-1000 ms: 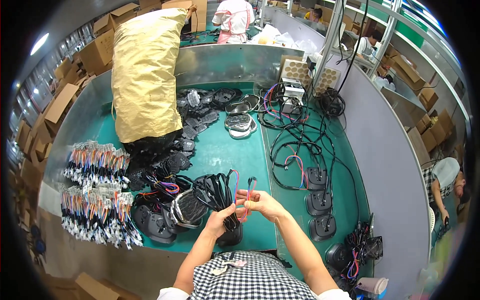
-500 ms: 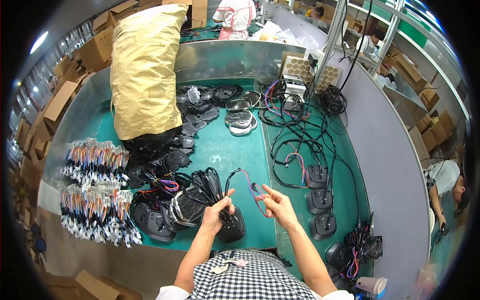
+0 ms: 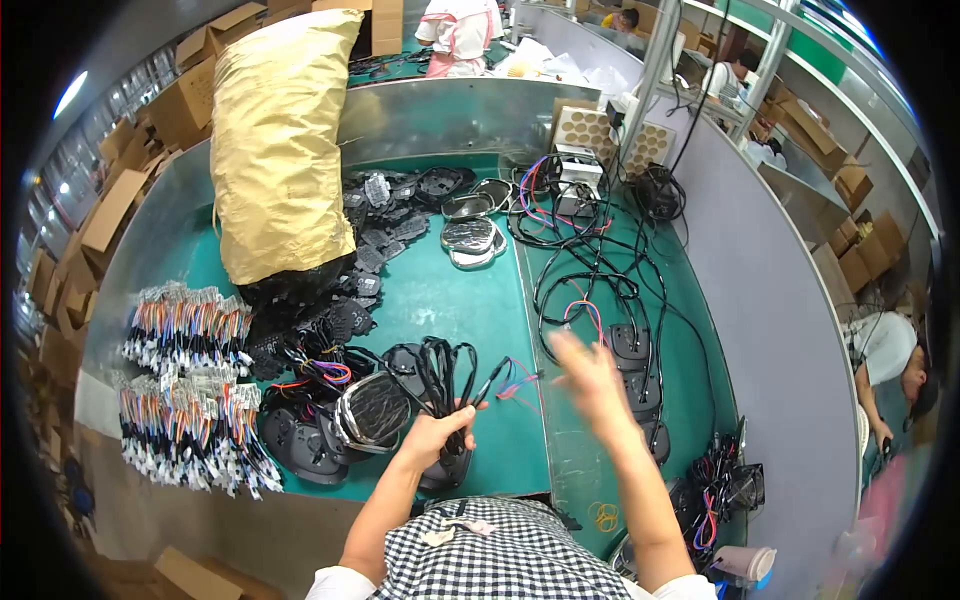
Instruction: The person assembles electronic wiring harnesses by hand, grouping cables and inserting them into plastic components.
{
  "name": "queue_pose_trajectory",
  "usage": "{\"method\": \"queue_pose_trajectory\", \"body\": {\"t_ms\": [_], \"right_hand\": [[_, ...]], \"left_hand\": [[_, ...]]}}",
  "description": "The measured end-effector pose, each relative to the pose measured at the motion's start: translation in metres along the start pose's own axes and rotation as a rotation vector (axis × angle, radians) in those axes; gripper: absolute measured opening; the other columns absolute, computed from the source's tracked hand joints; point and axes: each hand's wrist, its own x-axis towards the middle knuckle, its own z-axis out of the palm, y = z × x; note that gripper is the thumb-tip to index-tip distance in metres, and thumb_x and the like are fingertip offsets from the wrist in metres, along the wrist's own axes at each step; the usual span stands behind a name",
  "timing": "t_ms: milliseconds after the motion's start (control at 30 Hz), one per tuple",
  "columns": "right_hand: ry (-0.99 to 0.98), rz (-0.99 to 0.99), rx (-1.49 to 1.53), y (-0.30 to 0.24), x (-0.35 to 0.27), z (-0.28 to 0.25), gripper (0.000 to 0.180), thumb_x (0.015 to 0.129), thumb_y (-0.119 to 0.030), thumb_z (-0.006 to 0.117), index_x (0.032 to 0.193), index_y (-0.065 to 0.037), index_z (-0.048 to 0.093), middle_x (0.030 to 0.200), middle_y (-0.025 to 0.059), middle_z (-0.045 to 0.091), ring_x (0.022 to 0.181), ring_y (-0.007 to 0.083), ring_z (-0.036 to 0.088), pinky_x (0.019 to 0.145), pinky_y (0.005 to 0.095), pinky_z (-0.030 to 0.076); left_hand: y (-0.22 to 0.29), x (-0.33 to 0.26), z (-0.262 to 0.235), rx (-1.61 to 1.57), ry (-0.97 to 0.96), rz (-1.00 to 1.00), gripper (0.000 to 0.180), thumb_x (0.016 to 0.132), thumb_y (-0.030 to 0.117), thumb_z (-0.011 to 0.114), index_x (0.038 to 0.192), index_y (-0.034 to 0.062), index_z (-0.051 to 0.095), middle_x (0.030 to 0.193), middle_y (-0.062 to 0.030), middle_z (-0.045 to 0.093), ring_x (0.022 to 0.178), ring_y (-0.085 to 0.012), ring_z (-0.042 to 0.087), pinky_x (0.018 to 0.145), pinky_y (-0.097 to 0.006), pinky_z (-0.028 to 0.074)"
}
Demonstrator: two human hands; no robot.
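Observation:
My left hand [image 3: 438, 438] is closed round a folded bundle of black cable [image 3: 437, 370], whose loops stick up above the fist. One end of it trails to the right in thin red and blue wires [image 3: 516, 380]. Beneath the fist, partly covered, is a black plastic housing [image 3: 445, 473]. My right hand [image 3: 592, 382], blurred by motion, has its fingers stretched out and apart, with nothing seen in them. It is over the right part of the green table, partly in front of a column of black housings [image 3: 630, 343] with cables.
Bundled coloured wires with white connectors [image 3: 190, 430] lie at left, beside oval mirror-like pieces [image 3: 375, 408]. A yellow sack [image 3: 280, 150] stands behind. Tangled black cables [image 3: 590, 260] cover the right back near a grey partition [image 3: 750, 240]. Yellow rubber bands [image 3: 604, 516] and a cup [image 3: 745, 563] are near right.
My right hand has let go of the red and blue wires and swung up and right. The left hand keeps the cable bundle. Rubber bands on the table now show beside my right forearm.

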Motion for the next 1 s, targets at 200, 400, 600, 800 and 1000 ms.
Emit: {"method": "queue_pose_trajectory", "body": {"t_ms": [200, 400, 600, 800, 1000], "right_hand": [[-0.175, -0.152, -0.1, -0.018, 0.009, 0.054, 0.037, 0.074, -0.013, 0.061, 0.11, -0.012, 0.054, 0.101, 0.0022, 0.06, 0.099, 0.0174, 0.057, 0.098, 0.06, 0.022], [-0.104, 0.282, 0.488, -0.027, 0.026, 0.059, 0.014, 0.079, -0.011, 0.058, 0.087, 0.001, 0.059, 0.072, 0.0074, 0.061, 0.062, 0.0145, 0.061, 0.059, 0.0268, 0.05], [-0.116, 0.644, 1.122, -0.046, 0.037, 0.041, 0.017, 0.083, -0.014, 0.056, 0.088, 0.002, 0.06, 0.073, 0.0045, 0.062, 0.067, 0.0115, 0.061, 0.055, 0.0224, 0.048], [-0.091, 0.67, 1.152, -0.042, 0.04, 0.038, 0.024, 0.079, -0.014, 0.062, 0.098, 0.002, 0.062, 0.079, 0.0032, 0.063, 0.066, 0.0084, 0.055, 0.062, 0.0248, 0.044], [-0.062, 0.262, 0.683, -0.054, 0.047, 0.03, 0.039, 0.076, -0.012, 0.063, 0.114, -0.006, 0.056, 0.078, 0.0051, 0.056, 0.07, 0.013, 0.053, 0.064, 0.0268, 0.044]], "left_hand": [[0.006, -0.006, 0.005, -0.141, -0.115, -0.069, 0.029, 0.085, 0.016, 0.055, 0.107, -0.0032, 0.056, 0.071, -0.005, 0.058, 0.062, -0.0131, 0.056, 0.061, -0.026, 0.046], [0.013, -0.007, 0.002, 0.005, -0.198, -0.031, 0.042, 0.084, 0.019, 0.056, 0.119, -0.0033, 0.048, 0.087, -0.0071, 0.062, 0.078, -0.0146, 0.059, 0.074, -0.026, 0.046], [0.007, 0.005, 0.007, 0.042, -0.145, -0.048, 0.04, 0.085, 0.014, 0.054, 0.12, -0.0033, 0.048, 0.077, -0.0036, 0.059, 0.069, -0.0109, 0.054, 0.067, -0.026, 0.045], [0.008, 0.004, 0.01, 0.076, -0.02, 0.009, 0.042, 0.087, 0.019, 0.051, 0.122, -0.0042, 0.045, 0.064, -0.0028, 0.054, 0.06, -0.0105, 0.05, 0.06, -0.026, 0.043], [0.011, 0.003, 0.011, 0.06, -0.087, -0.14, 0.033, 0.085, 0.019, 0.055, 0.111, -0.0011, 0.056, 0.065, -0.0038, 0.059, 0.059, -0.0111, 0.056, 0.059, -0.025, 0.047]]}}
